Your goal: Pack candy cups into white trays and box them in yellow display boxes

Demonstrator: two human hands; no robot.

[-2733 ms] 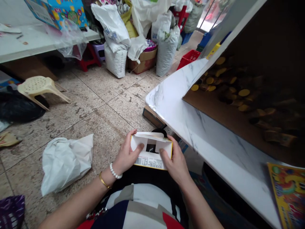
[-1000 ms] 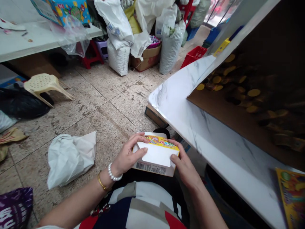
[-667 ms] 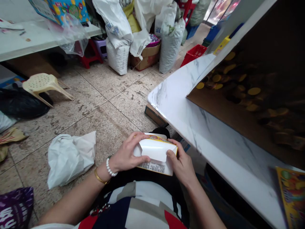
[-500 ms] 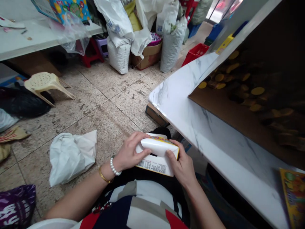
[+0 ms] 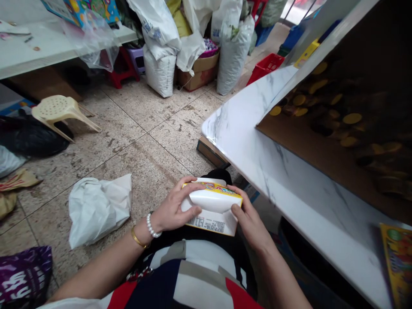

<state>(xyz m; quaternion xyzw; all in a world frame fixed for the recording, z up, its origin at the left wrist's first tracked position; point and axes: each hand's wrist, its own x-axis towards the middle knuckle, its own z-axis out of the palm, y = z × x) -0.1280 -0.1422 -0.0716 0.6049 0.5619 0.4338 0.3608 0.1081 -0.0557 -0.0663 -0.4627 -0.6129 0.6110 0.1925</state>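
A small cardboard box (image 5: pixel 212 224), yellow-edged with white flaps and a barcode panel, is held over my lap between both hands. My left hand (image 5: pixel 175 206), with a pearl bracelet and a gold bangle at the wrist, grips the box's left end, thumb on the near side. On the right end, my right hand (image 5: pixel 249 216) presses its thumb near the corner, fingers behind. A white flap is folded inward across the opening, and a coloured printed panel shows along the far side. The fingers behind the box are mostly hidden.
On my right, a marbled table (image 5: pixel 238 116) bears a large carton (image 5: pixel 289 148) of yellow-topped pieces and a printed yellow box (image 5: pixel 397 257). A white bag (image 5: pixel 99 210) lies on the floor at left, near a cream stool (image 5: pixel 61 109). Full sacks (image 5: pixel 234 56) stand farther back.
The flap has been pushed further in, and the dark gap by my left thumb is no longer seen. More of the coloured far panel shows. Both hands keep hold of the box.
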